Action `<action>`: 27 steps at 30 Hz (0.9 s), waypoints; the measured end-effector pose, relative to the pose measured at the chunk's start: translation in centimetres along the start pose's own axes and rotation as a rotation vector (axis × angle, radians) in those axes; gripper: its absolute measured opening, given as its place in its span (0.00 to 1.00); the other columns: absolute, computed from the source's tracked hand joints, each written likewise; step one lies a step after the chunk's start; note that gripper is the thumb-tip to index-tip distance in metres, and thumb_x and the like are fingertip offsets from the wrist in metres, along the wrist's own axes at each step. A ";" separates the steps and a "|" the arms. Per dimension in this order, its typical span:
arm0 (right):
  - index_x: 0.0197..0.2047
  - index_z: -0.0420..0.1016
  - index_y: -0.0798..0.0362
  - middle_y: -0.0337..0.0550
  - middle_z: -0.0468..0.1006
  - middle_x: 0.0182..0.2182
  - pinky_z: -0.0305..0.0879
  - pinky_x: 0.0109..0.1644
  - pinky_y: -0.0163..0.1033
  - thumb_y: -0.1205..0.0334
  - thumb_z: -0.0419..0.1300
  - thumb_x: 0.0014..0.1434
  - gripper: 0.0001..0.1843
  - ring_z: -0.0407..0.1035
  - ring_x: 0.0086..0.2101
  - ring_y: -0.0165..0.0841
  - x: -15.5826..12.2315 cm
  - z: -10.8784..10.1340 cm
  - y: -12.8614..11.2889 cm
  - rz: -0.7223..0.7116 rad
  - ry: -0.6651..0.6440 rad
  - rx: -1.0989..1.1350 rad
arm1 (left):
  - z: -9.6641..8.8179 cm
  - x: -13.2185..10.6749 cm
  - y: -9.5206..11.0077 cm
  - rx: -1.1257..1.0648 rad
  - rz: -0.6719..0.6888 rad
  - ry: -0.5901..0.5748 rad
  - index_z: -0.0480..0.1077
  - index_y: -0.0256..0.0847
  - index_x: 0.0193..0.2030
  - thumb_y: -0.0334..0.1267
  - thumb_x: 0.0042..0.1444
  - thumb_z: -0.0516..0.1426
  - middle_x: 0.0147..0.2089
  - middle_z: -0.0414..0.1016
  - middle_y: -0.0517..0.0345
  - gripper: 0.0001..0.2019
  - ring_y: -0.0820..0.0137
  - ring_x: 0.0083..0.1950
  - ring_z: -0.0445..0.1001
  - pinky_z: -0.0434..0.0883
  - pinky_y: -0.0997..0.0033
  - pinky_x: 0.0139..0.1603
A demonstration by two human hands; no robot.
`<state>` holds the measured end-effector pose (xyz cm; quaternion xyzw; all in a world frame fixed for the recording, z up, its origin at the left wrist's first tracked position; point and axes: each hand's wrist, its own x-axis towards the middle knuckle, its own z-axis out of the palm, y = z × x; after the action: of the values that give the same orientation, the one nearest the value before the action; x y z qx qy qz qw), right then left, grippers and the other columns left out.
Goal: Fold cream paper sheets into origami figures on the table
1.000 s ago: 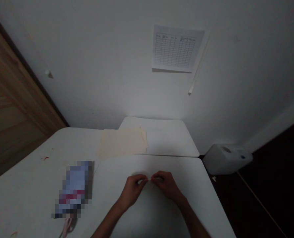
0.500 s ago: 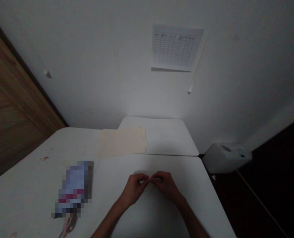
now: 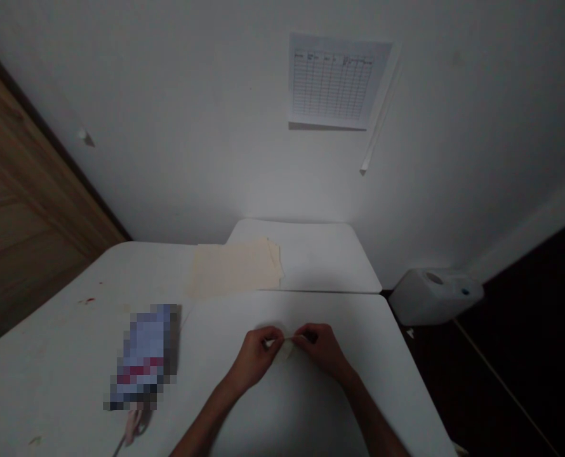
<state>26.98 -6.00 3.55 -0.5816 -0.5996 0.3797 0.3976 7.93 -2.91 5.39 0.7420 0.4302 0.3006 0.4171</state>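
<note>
A pale grey wall (image 3: 192, 127) rises in front of you, and below it your white table (image 3: 282, 412) spreads out in adjoining tops, with a wooden panel (image 3: 30, 197) slanting along the far left. Off the table's right edge, low by the wall, sits a whitish plastic container (image 3: 416, 304). A printed sheet with a grid (image 3: 334, 82) is on the wall ahead of you, right of centre. Near the back of the table, a flat beige sheet (image 3: 235, 270) lies with its longer side running roughly left to right. To your left lies a pixelated bluish object (image 3: 144, 343), its long axis leaning away from you and slightly right; its details are hidden. Your left hand (image 3: 256, 355) and right hand (image 3: 327, 349) meet over the near top, each grip pinching a small pale piece (image 3: 287, 349) between thumb and fingers. That piece is in the narrow gap between your fingertips: its upper edge runs left to right, and a small flap points down toward you. Its full long axis is hidden by your fingers.
</note>
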 end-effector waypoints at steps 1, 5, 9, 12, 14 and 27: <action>0.30 0.81 0.54 0.40 0.79 0.23 0.60 0.28 0.32 0.55 0.63 0.54 0.11 0.69 0.24 0.30 0.0 0.0 -0.1 -0.003 0.007 -0.004 | 0.0 0.0 0.1 0.004 0.010 -0.009 0.76 0.39 0.31 0.44 0.58 0.54 0.32 0.79 0.55 0.13 0.66 0.35 0.75 0.69 0.72 0.35; 0.30 0.81 0.54 0.39 0.78 0.23 0.61 0.28 0.32 0.54 0.63 0.54 0.12 0.68 0.24 0.30 -0.2 -0.1 -0.3 -0.020 0.019 -0.020 | -0.1 0.1 0.0 0.023 0.031 -0.024 0.77 0.40 0.31 0.44 0.57 0.55 0.32 0.79 0.54 0.13 0.66 0.35 0.75 0.70 0.72 0.36; 0.31 0.81 0.54 0.40 0.78 0.24 0.61 0.29 0.33 0.50 0.63 0.54 0.15 0.69 0.25 0.30 -0.2 -0.5 -0.3 -0.022 0.022 -0.010 | -0.1 0.1 -0.1 0.011 0.031 0.014 0.76 0.39 0.32 0.45 0.58 0.55 0.32 0.79 0.54 0.14 0.66 0.35 0.75 0.70 0.71 0.36; 0.30 0.80 0.54 0.40 0.78 0.24 0.62 0.30 0.33 0.50 0.63 0.54 0.15 0.69 0.26 0.31 -0.3 -0.8 -0.2 -0.006 0.017 0.031 | -0.3 -0.1 0.0 -0.013 0.021 0.031 0.76 0.39 0.31 0.45 0.58 0.55 0.32 0.78 0.54 0.13 0.66 0.35 0.75 0.69 0.72 0.35; 0.30 0.80 0.54 0.40 0.78 0.25 0.63 0.30 0.33 0.50 0.63 0.54 0.15 0.70 0.26 0.31 -0.4 -0.9 -0.1 0.008 0.023 0.068 | -0.4 -0.2 0.1 -0.024 0.017 0.039 0.76 0.40 0.31 0.45 0.57 0.55 0.32 0.79 0.54 0.13 0.66 0.36 0.75 0.70 0.72 0.36; 0.28 0.78 0.55 0.38 0.75 0.23 0.60 0.30 0.32 0.56 0.63 0.53 0.11 0.67 0.25 0.29 -0.6 -0.6 -0.1 0.014 0.038 0.159 | -0.6 -0.8 0.5 -0.069 0.003 0.039 0.75 0.38 0.30 0.47 0.57 0.55 0.31 0.77 0.54 0.15 0.67 0.34 0.73 0.69 0.72 0.36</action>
<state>27.51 -6.56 3.91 -0.5596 -0.5557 0.4176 0.4513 7.35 -3.52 6.04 0.7219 0.4262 0.3303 0.4337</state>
